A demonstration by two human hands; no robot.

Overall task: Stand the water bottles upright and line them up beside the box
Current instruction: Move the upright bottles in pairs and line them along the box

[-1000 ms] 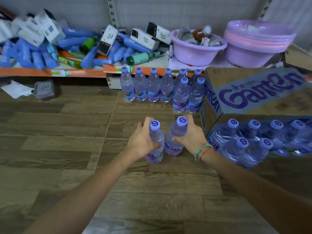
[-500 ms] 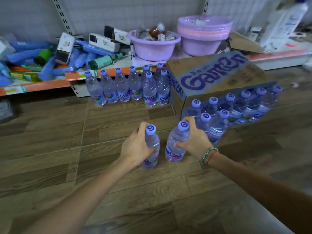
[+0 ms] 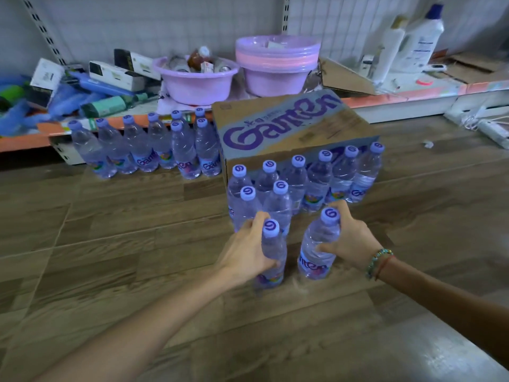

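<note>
A cardboard box (image 3: 289,125) with purple lettering sits on the wooden floor. Several clear water bottles with lilac caps (image 3: 325,177) stand upright in rows along its near side, and several more (image 3: 143,150) stand in a line at its left, against the shelf base. My left hand (image 3: 245,252) grips one upright bottle (image 3: 271,260) just in front of the near rows. My right hand (image 3: 349,238) grips a second upright bottle (image 3: 319,244) beside it, to the right. Both held bottles are at floor level; contact with the floor is unclear.
A low orange-edged shelf (image 3: 413,95) runs behind the box. It holds two lilac basins (image 3: 195,81), blue packets, small cartons, white bottles (image 3: 421,37) and cardboard flaps. A white power strip (image 3: 493,130) lies on the floor at the far right.
Both hands have carried their bottles to the right and forward, from open floor to just in front of the rows beside the box. The camera has swung right as well.
</note>
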